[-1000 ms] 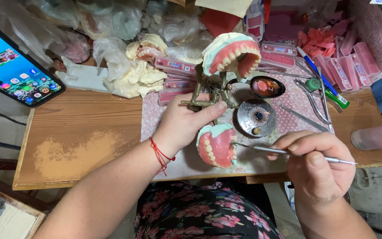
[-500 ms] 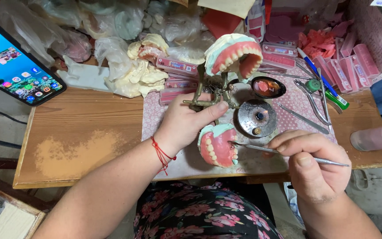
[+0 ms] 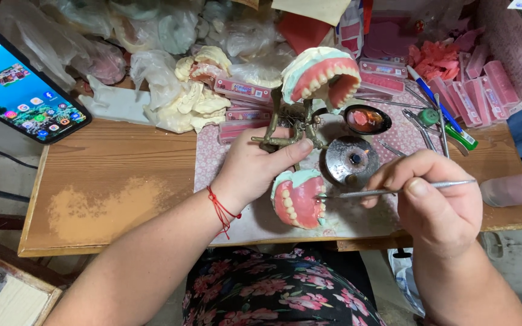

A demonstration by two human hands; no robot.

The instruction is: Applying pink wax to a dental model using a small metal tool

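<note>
**Tool Tip at the Lower Denture**

Since the earlier frame, our right hand has drawn the thin metal tool closer, so its tip now touches the lower denture at the front edge of the wooden table. Our right hand is closed around the tool in a pen grip. Our left hand curls half shut over the brass hinged frame, thumb pressed on its crossbar. We judge that a steady frame and light strokes along the pink wax serve best. Behind, the upper denture tilts open. A small dark dish holds pink wax; a round metal cup beside it shows only a dark centre.
</note>
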